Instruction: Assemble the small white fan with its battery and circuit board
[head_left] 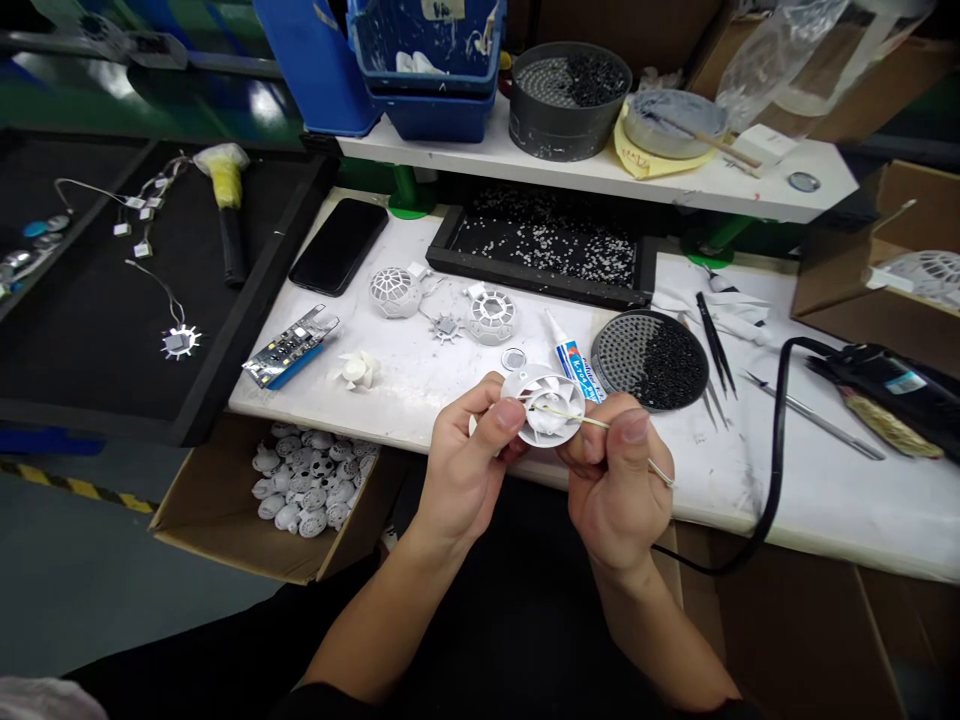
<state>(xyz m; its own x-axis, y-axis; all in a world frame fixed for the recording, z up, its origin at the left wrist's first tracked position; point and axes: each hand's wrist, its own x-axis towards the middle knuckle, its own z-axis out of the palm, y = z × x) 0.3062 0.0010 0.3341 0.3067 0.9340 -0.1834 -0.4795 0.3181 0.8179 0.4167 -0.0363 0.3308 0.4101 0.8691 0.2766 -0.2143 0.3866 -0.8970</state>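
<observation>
My left hand [472,450] is closed on the rim of a round white fan housing [534,380], with its thumb on the front edge. White blades show inside the housing. A thin pale cable [600,424] runs from the middle of the fan to my right hand [624,470], which pinches it between thumb and forefinger; the cable's free end hangs past that hand. Just behind the housing lies a blue and white glue tube [574,360]. A small clear disc [513,359] and two white slotted domes [395,292] rest on the bench. Further left sits a loose white fan wheel [358,370].
A round black tray [649,362] of small black parts, tweezers [716,342] and a craft knife [814,415] lie to the right. A black cord [778,440] loops over the bench edge. Behind are a parts tray [540,255] and a shelf [465,158]; below left, a full carton [217,510].
</observation>
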